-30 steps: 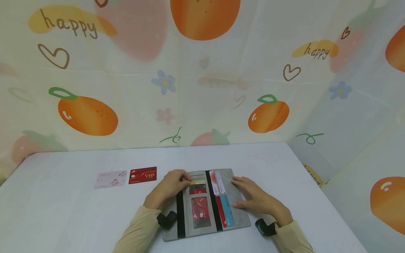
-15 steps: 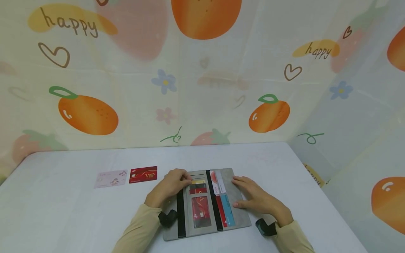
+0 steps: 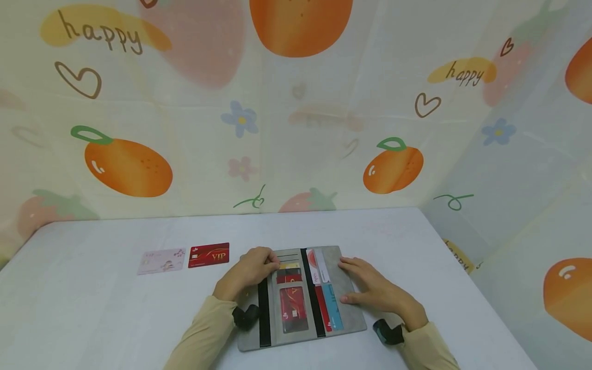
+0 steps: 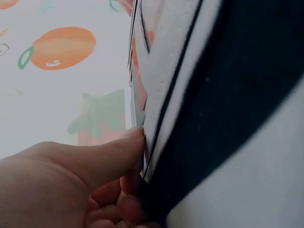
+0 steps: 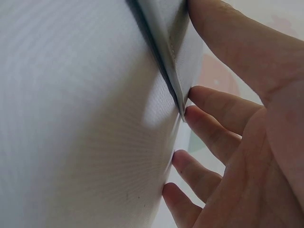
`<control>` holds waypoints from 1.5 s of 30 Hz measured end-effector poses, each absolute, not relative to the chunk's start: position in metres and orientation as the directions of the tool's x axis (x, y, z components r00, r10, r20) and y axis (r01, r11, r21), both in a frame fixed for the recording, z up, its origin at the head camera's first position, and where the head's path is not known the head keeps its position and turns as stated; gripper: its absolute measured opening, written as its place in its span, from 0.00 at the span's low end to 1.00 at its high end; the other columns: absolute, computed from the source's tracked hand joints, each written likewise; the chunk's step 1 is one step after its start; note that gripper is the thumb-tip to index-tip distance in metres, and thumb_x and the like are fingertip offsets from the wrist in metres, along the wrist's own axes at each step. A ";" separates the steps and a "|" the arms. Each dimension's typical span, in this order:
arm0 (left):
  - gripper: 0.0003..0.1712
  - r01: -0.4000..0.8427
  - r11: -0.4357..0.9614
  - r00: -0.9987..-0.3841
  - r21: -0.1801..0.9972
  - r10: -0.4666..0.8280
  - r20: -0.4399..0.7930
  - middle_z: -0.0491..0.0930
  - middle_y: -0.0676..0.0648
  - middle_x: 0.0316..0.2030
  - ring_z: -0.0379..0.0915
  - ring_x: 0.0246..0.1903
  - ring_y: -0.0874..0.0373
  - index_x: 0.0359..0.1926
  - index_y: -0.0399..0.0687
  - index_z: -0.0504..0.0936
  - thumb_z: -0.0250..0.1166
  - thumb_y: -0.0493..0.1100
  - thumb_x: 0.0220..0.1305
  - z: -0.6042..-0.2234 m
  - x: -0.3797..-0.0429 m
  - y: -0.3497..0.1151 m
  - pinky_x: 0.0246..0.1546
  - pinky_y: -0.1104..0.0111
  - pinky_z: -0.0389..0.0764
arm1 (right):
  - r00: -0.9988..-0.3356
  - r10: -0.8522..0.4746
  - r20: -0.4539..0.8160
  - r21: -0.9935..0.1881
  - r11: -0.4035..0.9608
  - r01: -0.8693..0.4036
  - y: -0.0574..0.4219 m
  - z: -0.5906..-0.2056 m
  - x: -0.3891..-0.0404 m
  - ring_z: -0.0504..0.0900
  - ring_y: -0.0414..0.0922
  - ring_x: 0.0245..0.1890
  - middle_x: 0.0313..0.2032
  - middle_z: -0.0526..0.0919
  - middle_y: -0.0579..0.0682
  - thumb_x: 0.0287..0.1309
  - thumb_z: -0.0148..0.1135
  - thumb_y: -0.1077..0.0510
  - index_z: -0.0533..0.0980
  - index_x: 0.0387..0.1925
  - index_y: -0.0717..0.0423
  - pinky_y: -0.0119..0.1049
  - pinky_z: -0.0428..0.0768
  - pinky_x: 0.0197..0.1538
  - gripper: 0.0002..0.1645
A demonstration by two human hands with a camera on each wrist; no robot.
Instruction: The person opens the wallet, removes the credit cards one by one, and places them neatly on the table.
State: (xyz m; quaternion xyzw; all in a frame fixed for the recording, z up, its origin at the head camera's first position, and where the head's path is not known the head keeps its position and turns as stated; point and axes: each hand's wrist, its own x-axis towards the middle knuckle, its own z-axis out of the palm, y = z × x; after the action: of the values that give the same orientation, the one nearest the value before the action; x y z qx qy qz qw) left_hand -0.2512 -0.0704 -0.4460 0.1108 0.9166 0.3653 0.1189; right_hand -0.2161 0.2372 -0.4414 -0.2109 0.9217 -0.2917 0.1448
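Observation:
An open grey card wallet (image 3: 349,293) with black bands lies on the white table. Its left panel holds a red card (image 3: 293,303) in a window pocket, with yellow- and red-edged cards (image 3: 289,277) in slots above. White, red and blue cards (image 3: 330,303) fill the right panel's slots. At the left panel's upper slots, my left hand (image 3: 252,270) pinches the wallet between thumb and curled fingers; in the left wrist view the thumb tip (image 4: 135,135) presses beside the card edges. My right hand (image 3: 374,288) rests spread on the wallet's right edge, some fingertips reaching the table (image 5: 95,156).
To the left of the wallet lie a red VIP card (image 3: 209,255) and a pale pink card (image 3: 162,261), side by side. A fruit-print curtain (image 3: 296,128) hangs behind the table and along its right side.

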 end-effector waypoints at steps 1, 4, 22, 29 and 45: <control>0.04 0.118 0.712 -0.947 0.692 0.291 -0.138 0.79 0.49 0.29 0.71 0.31 0.58 0.34 0.43 0.82 0.63 0.38 0.67 -0.446 -0.251 -0.070 0.34 0.66 0.74 | -0.869 -0.473 -0.146 -0.601 0.740 -0.302 0.237 -0.441 -0.216 0.51 0.67 0.74 0.74 0.58 0.63 0.56 0.71 0.44 0.61 0.72 0.63 0.69 0.55 0.70 0.50; 0.04 0.117 0.717 -0.946 0.687 0.290 -0.142 0.79 0.48 0.30 0.71 0.31 0.57 0.35 0.42 0.82 0.63 0.38 0.68 -0.444 -0.250 -0.071 0.34 0.65 0.74 | -0.869 -0.471 -0.149 -0.600 0.742 -0.299 0.236 -0.441 -0.216 0.51 0.67 0.74 0.74 0.59 0.63 0.56 0.71 0.44 0.61 0.72 0.63 0.69 0.55 0.70 0.50; 0.05 0.095 0.702 -0.946 0.706 0.284 -0.155 0.79 0.47 0.32 0.71 0.33 0.56 0.36 0.40 0.80 0.60 0.38 0.69 -0.443 -0.252 -0.071 0.36 0.63 0.74 | -0.867 -0.479 -0.135 -0.594 0.740 -0.316 0.238 -0.443 -0.217 0.53 0.67 0.74 0.73 0.59 0.63 0.56 0.71 0.44 0.61 0.72 0.63 0.68 0.56 0.70 0.50; 0.05 0.088 0.689 -0.944 0.720 0.288 -0.160 0.80 0.46 0.33 0.72 0.34 0.56 0.37 0.41 0.80 0.61 0.38 0.67 -0.442 -0.251 -0.073 0.35 0.64 0.74 | -0.868 -0.477 -0.137 -0.594 0.741 -0.314 0.237 -0.443 -0.216 0.52 0.67 0.74 0.73 0.59 0.63 0.56 0.71 0.44 0.61 0.72 0.63 0.69 0.55 0.70 0.50; 0.06 0.045 0.688 -0.954 0.724 0.244 -0.172 0.81 0.45 0.36 0.73 0.35 0.55 0.39 0.39 0.80 0.60 0.38 0.69 -0.443 -0.251 -0.070 0.37 0.62 0.74 | -0.868 -0.479 -0.132 -0.586 0.744 -0.321 0.237 -0.444 -0.217 0.53 0.67 0.73 0.73 0.59 0.63 0.56 0.71 0.44 0.61 0.72 0.63 0.69 0.56 0.69 0.50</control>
State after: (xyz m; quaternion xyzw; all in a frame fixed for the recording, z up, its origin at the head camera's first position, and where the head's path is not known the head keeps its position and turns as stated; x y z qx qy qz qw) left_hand -0.2507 -0.0703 -0.4432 0.0797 0.9097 0.3867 0.1286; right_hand -0.2168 0.2371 -0.4437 -0.2165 0.9235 -0.2849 0.1381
